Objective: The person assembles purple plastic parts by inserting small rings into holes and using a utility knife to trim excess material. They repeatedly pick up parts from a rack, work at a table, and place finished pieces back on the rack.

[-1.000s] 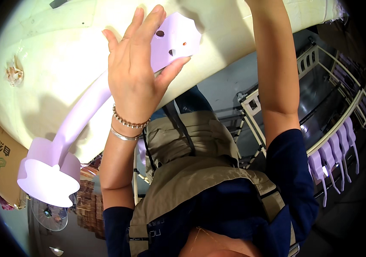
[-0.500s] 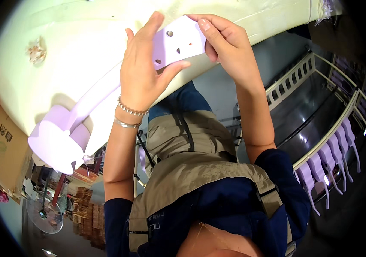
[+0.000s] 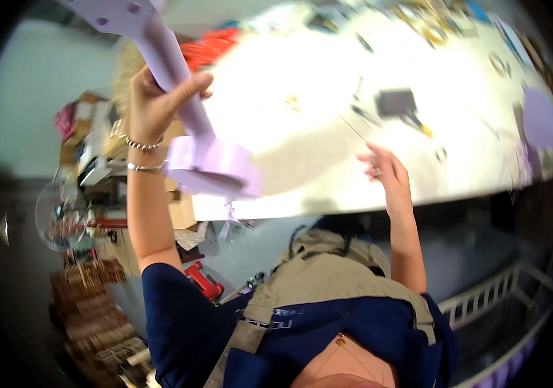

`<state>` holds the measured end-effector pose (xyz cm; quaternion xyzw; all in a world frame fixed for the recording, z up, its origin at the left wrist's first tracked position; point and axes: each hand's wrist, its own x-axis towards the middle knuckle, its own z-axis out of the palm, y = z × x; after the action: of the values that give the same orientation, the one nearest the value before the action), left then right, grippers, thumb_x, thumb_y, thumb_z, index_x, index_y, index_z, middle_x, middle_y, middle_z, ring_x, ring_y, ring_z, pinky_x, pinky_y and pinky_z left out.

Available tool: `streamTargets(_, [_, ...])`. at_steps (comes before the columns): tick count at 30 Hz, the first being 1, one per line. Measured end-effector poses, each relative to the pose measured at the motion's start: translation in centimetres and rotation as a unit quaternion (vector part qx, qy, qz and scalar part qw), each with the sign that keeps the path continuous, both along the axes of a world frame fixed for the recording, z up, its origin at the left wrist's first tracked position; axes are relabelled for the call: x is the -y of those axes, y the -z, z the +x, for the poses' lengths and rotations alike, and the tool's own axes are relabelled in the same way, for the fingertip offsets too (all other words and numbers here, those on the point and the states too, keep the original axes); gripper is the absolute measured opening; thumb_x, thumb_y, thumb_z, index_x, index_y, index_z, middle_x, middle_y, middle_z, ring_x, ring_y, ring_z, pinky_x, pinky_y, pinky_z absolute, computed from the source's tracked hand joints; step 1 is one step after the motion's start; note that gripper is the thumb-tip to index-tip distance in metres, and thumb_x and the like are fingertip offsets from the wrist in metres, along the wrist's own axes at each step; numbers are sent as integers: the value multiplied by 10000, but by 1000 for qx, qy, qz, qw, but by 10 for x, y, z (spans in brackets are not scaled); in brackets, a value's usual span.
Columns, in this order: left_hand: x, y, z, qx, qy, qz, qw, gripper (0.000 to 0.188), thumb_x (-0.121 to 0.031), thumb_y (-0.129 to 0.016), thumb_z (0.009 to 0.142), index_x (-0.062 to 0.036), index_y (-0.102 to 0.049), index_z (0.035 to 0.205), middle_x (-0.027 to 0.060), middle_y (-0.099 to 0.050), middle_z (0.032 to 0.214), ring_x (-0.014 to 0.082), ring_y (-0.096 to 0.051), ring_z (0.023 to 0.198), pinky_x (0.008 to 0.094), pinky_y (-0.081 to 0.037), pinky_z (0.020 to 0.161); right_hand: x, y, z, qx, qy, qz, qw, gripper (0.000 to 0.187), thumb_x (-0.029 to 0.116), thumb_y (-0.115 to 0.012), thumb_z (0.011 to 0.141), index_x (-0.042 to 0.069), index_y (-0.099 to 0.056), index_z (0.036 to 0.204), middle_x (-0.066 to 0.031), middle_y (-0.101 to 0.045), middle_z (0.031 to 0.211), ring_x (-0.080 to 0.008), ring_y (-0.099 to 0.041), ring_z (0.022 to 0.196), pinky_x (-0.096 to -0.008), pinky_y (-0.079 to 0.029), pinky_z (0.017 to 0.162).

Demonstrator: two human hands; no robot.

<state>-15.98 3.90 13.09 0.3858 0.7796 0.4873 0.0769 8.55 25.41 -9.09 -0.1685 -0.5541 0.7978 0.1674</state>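
A lilac ukulele (image 3: 215, 168) without strings hangs in the air on the left, tilted. Its headstock with several round holes points to the upper left, and its body lies nearest me. My left hand (image 3: 160, 100) is wrapped round the neck. A wispy purple tuft (image 3: 229, 220) dangles below the body. My right hand (image 3: 385, 169) is over the near part of the white table (image 3: 315, 145), fingers half curled and apart, slightly blurred. Just beyond its fingertips a thin dark rod or line (image 3: 352, 127) shows; whether the fingers touch it is unclear.
On the table lie a dark square block (image 3: 397, 102), a yellow-tipped tool (image 3: 422, 126), tape rings (image 3: 497, 64) and a small pale flower-like piece (image 3: 292, 103). Another lilac body (image 3: 543, 119) stands at the right. A red bag (image 3: 211, 48), a fan (image 3: 63, 213) and a metal rack (image 3: 483, 301) surround the table.
My right hand has let go of the headstock and moved right over the table. My left hand now grips the neck, and the ukulele has been raised and swung left. The view has turned.
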Motion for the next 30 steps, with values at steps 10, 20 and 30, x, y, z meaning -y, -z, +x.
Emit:
streamTargets(10, [-20, 26, 96, 310, 10, 456, 834, 491, -303, -589, 824, -3, -426, 1176, 16, -509, 752, 175, -538, 794, 359, -444, 840, -1, 57, 41, -144, 97, -413, 894, 653, 550, -199, 904, 95, -218, 1373, -91, -281, 1383, -270, -302, 1249, -422, -259, 1026])
streamTargets(20, [-21, 46, 148, 336, -20, 466, 818, 628, -416, -490, 865, -3, -278, 1288, 46, -484, 880, 229, -472, 933, 357, -386, 866, -29, 62, 109, -105, 80, -376, 917, 573, 452, -167, 943, 68, -233, 1363, -99, -312, 1358, -275, -318, 1237, -413, -270, 1025])
streamTargets(30, [-26, 51, 167, 370, 15, 436, 820, 606, -415, -402, 903, -22, -224, 1330, 53, -475, 959, 226, -471, 995, 358, -373, 894, -47, 73, 151, -125, 86, -257, 955, 572, 440, -182, 940, 51, -248, 1354, -102, -311, 1362, -274, -330, 1230, -411, -268, 1026])
